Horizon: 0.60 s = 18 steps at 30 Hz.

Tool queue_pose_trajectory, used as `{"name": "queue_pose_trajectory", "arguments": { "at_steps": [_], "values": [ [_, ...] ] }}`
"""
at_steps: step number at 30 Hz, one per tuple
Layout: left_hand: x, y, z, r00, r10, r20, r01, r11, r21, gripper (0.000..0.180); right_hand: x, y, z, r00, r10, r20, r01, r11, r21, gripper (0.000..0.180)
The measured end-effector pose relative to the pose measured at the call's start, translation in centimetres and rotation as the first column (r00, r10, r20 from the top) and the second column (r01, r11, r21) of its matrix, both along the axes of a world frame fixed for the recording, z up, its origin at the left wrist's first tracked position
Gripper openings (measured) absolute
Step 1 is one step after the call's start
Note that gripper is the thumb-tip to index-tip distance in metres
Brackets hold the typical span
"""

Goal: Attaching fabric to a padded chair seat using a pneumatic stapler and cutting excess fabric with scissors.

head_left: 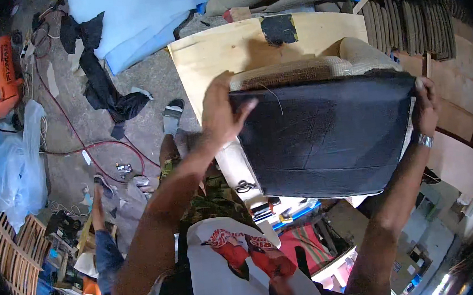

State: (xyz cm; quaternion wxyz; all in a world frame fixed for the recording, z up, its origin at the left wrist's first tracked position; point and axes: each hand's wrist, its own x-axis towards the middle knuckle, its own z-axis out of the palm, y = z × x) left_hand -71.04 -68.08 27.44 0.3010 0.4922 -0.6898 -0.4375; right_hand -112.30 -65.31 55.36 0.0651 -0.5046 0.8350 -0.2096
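A beige upholstered seat piece (292,73) rests tilted on a plywood table, and black backing cloth (326,130) covers the face toward me. My left hand (220,115) grips its far left corner, fingers bent around the beige side and thumb over the black cloth. At the opposite far corner, my right hand (427,106) is closed on the edge, its fingers partly hidden. A loose thread (277,99) hangs over the cloth near the upper edge. Black-handled scissors (245,186) lie on the table beside the piece's near left side.
The plywood table (210,47) carries a dark patch at its far edge. Blue foam sheets (139,20) lie beyond. On the floor at left are black cloth scraps (109,97), a red hose (70,135) and an orange tank (5,79). Another person's leg (99,209) shows lower left.
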Motion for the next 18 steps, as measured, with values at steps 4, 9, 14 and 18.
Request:
{"name": "queue_pose_trajectory", "arguments": {
  "at_steps": [4,9,14,18],
  "values": [
    [-3.9,3.7,-1.4,0.966,0.184,-0.180,-0.231,0.929,-0.290,0.072,1.3,5.9,1.1,0.979,-0.140,0.152,0.142,0.990,-0.007,0.016],
    [-5.1,2.6,1.0,0.989,-0.078,0.125,0.114,0.941,-0.319,0.052,2.9,8.5,-0.1,0.945,0.033,0.325,-0.003,0.996,-0.092,0.014],
    [-14.0,1.9,12.9,0.830,-0.537,-0.155,0.506,0.839,-0.198,0.070,2.4,6.7,0.0,0.919,0.012,0.394,-0.002,1.000,-0.027,0.013],
    [-19.4,0.4,25.3,0.792,-0.200,-0.577,-0.256,0.749,-0.611,0.038,-2.5,8.8,2.4,0.997,0.064,0.038,-0.065,0.997,0.029,0.030]
  ]
}}
